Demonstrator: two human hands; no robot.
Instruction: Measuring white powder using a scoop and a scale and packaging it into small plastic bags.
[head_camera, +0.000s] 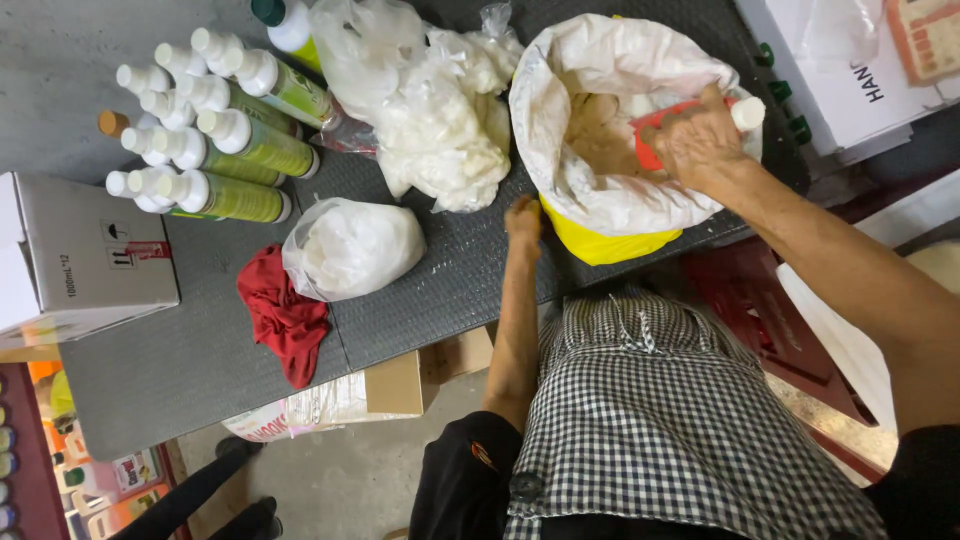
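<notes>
Holding one red bottle (668, 132) inside one sack (600, 195), right hand (700, 140).

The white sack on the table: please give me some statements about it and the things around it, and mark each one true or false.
1. The right hand holds a red scoop with a white handle inside the white sack. True.
2. The left hand is lifted high above the table. False: it rests on the table beside the sack.
3. A red cloth lies next to a tied white bag. True.
4. The green bottles stand upright. False: they lie on their sides.
5. The sack is closed. False: its mouth is open.
</notes>
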